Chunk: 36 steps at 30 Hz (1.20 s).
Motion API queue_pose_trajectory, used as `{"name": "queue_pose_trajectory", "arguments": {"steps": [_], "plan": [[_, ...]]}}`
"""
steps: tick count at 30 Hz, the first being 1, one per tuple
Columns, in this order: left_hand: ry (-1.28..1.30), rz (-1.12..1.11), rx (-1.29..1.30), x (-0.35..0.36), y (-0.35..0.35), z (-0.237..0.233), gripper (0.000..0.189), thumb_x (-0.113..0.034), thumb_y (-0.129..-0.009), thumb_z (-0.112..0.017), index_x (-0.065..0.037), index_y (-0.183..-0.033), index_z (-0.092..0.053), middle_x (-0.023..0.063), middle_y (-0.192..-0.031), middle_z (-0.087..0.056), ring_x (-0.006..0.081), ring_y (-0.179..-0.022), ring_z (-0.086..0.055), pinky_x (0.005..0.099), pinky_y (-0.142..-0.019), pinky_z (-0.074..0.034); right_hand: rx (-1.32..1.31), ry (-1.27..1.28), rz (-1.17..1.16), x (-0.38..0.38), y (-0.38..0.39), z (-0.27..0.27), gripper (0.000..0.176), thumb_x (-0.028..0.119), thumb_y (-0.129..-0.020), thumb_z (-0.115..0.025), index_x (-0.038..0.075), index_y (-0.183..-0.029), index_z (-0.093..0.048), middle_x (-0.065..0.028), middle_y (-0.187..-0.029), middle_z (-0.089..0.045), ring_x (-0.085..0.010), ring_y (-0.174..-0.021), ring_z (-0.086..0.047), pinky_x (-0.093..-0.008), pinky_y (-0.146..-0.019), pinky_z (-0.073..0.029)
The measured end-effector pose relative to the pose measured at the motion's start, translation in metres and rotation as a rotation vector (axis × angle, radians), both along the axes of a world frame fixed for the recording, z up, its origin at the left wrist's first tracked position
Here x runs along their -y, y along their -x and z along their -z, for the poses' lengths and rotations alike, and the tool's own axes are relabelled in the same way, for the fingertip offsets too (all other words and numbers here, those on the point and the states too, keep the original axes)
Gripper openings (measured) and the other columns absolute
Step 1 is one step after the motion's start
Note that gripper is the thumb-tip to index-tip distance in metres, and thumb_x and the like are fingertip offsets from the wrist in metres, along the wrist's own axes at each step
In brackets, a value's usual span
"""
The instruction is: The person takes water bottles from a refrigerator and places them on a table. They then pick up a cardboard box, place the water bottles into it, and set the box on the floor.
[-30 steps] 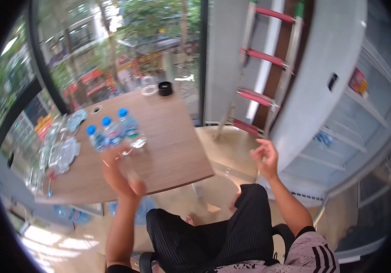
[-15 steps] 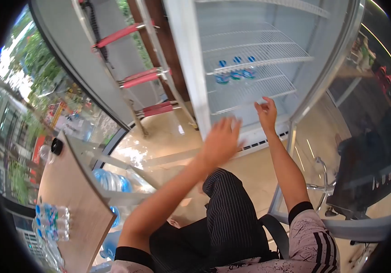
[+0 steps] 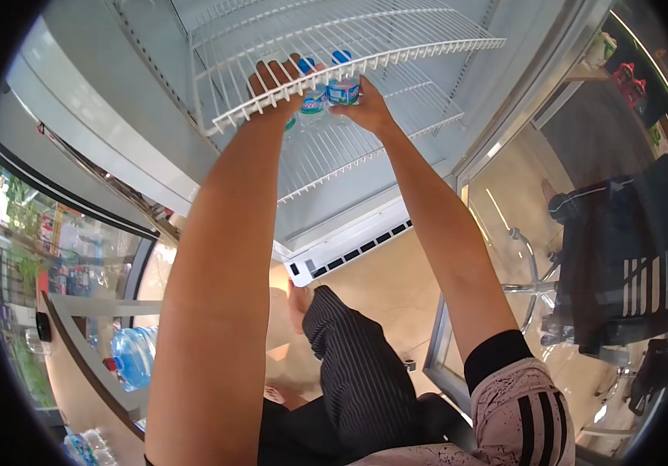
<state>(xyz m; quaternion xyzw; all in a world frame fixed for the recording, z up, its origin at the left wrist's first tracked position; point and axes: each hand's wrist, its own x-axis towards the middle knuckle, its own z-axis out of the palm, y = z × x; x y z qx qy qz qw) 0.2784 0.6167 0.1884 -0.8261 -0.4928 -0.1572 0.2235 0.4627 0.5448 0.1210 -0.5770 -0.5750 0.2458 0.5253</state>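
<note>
**Op:** Grip status?

**Eng:** Your left hand and right hand are both up inside the white fridge cabinet. They're closed in from either side on a cluster of small clear plastic water bottles with blue caps. The bottles sit squeezed between your palms. Two caps show; any others are hidden behind your fingers.

**Op:** Clearance?

**Eng:** Tight. The front rail of the upper white wire shelf crosses right in front of your left fingers, just above the caps. A lower white wire rack lies just under your hands. Can't tell whether the bottle bases touch it.

**Op:** How do I handle this cleanly?

**Eng:** My read:
- Press in evenly from both hands so nothing slips out of the middle of the cluster.
- Keep the caps below the rail over your knuckles.
- Hold the bottles upright, with bases flat on the rack beneath your hands before any release.
- Let go with both hands together, not one first.

**Op:** Anything else close?

**Eng:** Nothing near your hands. Your knee in black pinstriped trousers is well below your elbows. A large blue translucent water jug sits far below your left elbow.
</note>
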Motion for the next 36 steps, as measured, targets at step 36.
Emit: {"name": "queue_pose_trajectory", "arguments": {"steps": [36], "plan": [[-0.041,-0.23,0.131,0.54,0.43,-0.216,0.043,-0.045,-0.082,-0.059,-0.003,-0.089,-0.054,0.0125,-0.073,-0.061,0.0286,-0.082,-0.064,0.0385,-0.058,-0.052,-0.156,-0.046,-1.158,0.358,0.423,-0.196,0.059,0.01,-0.055,-0.088,0.003,-0.105,-0.058,-0.0046,-0.096,-0.065,-0.015,-0.088,-0.063,-0.0308,-0.081,-0.051]]}}
